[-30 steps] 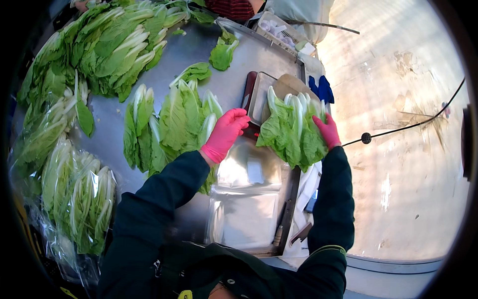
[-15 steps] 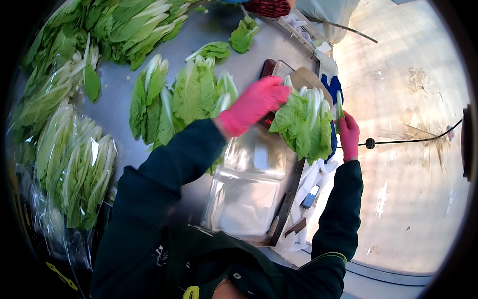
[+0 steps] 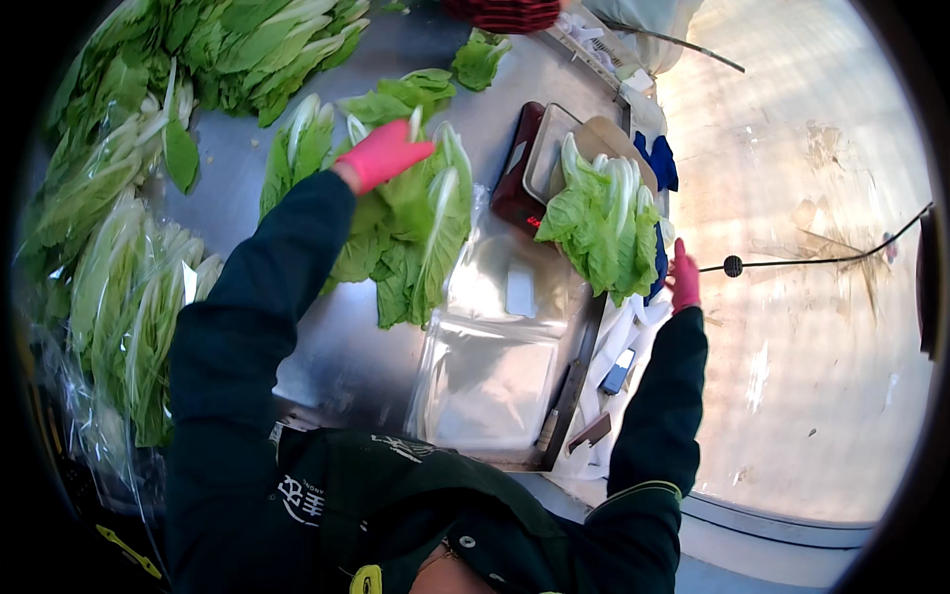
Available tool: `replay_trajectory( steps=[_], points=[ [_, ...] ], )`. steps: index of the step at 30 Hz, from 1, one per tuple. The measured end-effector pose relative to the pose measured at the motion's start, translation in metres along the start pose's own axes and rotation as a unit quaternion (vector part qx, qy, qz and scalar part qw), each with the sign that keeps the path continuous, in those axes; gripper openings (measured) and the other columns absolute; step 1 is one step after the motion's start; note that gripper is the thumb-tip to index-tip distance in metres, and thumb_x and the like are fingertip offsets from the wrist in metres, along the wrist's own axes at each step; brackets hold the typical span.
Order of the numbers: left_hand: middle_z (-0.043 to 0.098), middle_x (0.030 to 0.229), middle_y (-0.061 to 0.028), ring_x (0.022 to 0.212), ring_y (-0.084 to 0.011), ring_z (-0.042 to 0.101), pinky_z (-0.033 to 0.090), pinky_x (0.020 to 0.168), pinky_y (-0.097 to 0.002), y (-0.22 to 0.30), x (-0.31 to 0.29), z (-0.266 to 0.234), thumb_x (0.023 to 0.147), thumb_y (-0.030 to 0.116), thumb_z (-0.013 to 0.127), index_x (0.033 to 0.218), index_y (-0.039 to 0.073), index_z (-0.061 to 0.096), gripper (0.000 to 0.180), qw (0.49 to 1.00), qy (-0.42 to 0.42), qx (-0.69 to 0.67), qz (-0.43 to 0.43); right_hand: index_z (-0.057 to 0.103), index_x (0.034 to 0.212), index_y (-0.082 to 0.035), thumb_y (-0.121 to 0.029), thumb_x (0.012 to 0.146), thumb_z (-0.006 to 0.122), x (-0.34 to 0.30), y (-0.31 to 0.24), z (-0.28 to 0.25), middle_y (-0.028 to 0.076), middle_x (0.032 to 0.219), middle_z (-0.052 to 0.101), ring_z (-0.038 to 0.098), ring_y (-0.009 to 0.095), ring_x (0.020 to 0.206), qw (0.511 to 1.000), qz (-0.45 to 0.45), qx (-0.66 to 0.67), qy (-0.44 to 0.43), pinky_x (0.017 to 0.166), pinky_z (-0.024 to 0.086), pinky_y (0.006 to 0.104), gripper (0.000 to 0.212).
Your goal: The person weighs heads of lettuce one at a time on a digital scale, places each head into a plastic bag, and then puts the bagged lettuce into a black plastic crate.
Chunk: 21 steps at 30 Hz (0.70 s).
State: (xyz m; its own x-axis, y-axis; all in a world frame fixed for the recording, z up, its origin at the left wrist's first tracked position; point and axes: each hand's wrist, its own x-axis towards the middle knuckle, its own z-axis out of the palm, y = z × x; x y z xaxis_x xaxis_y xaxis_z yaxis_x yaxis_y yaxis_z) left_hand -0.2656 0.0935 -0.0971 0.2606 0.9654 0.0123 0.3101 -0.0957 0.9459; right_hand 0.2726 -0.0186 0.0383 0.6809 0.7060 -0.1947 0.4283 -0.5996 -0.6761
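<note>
My left hand (image 3: 386, 158), in a pink glove, is closed at the white stalk ends of a loose heap of leafy greens (image 3: 435, 243), though its fingertips are partly hidden. Farther right, a bunch of leafy greens (image 3: 599, 223) lies on a round brown board on a red scale (image 3: 520, 163) with a metal plate. Beside that bunch is my right hand (image 3: 684, 277), pink-gloved and slightly blurred. Its fingers are apart, with no leaf visible in them.
Large piles of greens (image 3: 252, 45) cover the far left of the metal table. Bagged greens (image 3: 134, 307) lie nearer on the left. Flat clear plastic bags (image 3: 490, 386) rest near me. Past the table's right edge are a blue cloth (image 3: 658, 163) and a small dark device (image 3: 618, 371).
My left hand has moved left from the bunch on the scale to the heap. My right hand has lowered slightly, and the leaf it held no longer shows in it.
</note>
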Motion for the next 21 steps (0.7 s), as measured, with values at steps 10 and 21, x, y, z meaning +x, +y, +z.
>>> replay_trajectory(
  steps=[10, 21],
  points=[
    [0.063, 0.094, -0.0056, 0.083, -0.0149, 0.060, 0.049, 0.072, -0.0281, 0.104, -0.023, 0.077, 0.093, 0.021, 0.052, 0.106, 0.001, 0.056, 0.025, 0.991, -0.022, -0.105, 0.076, 0.058, 0.113, -0.005, -0.025, 0.094, 0.049, 0.022, 0.111, 0.063, 0.007, 0.108, 0.064, 0.062, 0.022, 0.096, 0.821, 0.019, 0.458, -0.341, 0.080, 0.052, 0.0376, 0.029],
    [0.060, 0.115, -0.0091, 0.104, -0.0202, 0.058, 0.047, 0.090, -0.0330, 0.060, 0.006, 0.189, 0.091, 0.016, 0.050, 0.128, 0.005, 0.049, 0.039, 0.829, -0.185, -0.507, -0.146, 0.045, 0.127, 0.001, -0.003, 0.085, 0.055, -0.103, 0.078, 0.100, 0.008, 0.116, 0.059, 0.059, 0.018, 0.102, 0.877, -0.087, 0.419, -0.217, 0.088, 0.047, 0.0309, 0.043]
  ],
)
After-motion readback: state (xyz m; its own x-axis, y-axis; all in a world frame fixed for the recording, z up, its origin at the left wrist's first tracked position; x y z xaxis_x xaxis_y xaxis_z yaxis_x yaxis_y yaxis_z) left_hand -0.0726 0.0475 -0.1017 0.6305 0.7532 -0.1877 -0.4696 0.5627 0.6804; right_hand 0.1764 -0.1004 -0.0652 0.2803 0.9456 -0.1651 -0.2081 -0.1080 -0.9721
